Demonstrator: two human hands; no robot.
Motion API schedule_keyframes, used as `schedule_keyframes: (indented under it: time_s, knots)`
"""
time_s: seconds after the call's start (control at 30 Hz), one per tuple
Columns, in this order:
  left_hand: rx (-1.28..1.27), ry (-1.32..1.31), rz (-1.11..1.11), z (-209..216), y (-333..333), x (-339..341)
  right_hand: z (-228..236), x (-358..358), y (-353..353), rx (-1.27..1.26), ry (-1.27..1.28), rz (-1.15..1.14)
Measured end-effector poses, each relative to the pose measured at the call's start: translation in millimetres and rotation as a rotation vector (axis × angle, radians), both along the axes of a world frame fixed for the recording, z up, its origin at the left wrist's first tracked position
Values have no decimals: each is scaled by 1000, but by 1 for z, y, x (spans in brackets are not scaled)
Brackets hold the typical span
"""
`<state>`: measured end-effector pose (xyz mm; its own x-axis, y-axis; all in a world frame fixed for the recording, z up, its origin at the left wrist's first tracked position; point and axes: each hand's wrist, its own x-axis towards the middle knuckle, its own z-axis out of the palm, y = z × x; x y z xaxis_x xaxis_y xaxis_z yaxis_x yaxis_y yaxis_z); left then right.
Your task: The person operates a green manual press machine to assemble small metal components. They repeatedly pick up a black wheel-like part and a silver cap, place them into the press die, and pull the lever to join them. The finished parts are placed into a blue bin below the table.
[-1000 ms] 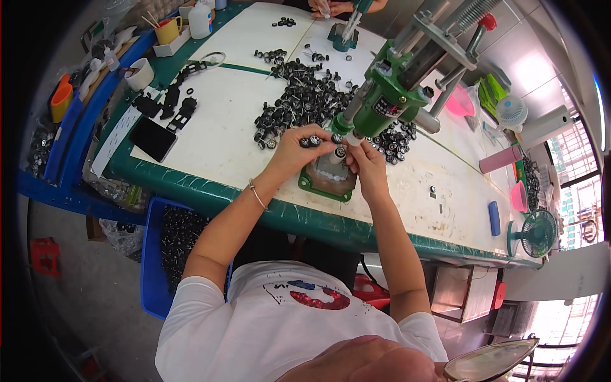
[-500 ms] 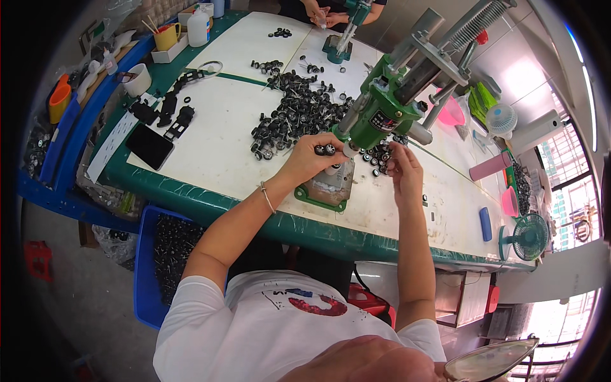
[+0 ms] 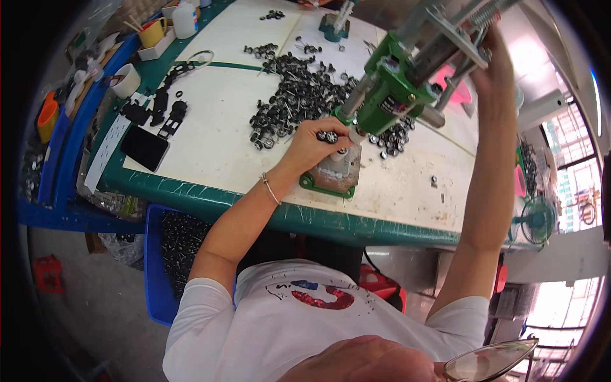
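Note:
My left hand (image 3: 316, 145) is closed around small black toy wheels (image 3: 328, 136) with silvery hubs, right under the ram of a green hand press (image 3: 389, 95). Its fingertips are at the white tip of the ram, above the metal base plate (image 3: 344, 175). Another wheel shows just below the fingers, near a pale holder on the base. My right hand (image 3: 495, 60) is raised at the upper right of the press, closed at the lever end; it is blurred and the red knob is hidden. A smaller group of wheels (image 3: 393, 140) lies right of the press.
A large heap of wheels on axles (image 3: 296, 102) covers the table's middle. At left lie a phone (image 3: 145, 148), black plastic parts (image 3: 173, 118) and a paper strip. A blue bin (image 3: 156, 274) of dark parts stands below the table edge. Another press (image 3: 334, 28) is at the far side.
My right hand has left the small wheel group and risen to the press lever. My left hand stays under the ram with the wheels. The view has shifted slightly.

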<state>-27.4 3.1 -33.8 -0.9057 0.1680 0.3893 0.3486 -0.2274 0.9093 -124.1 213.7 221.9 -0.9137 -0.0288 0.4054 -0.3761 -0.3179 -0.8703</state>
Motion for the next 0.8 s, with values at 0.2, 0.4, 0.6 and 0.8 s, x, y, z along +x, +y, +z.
schedule_keyframes:
  time_s: [0.2, 0.4, 0.6, 0.8]
  knots:
    - [-35, 52, -8, 3, 2, -4, 11, -28, 12, -44, 62, 310]
    - [-31, -6, -32, 7, 1, -1, 9, -1, -8, -58, 191, -34]
    - [-36, -1, -19, 5, -1, 1, 11, 48, -23, 47, 446, -157]
    - [-70, -54, -37, 8, 1, 1, 19, 13, 30, -178, 153, 461]
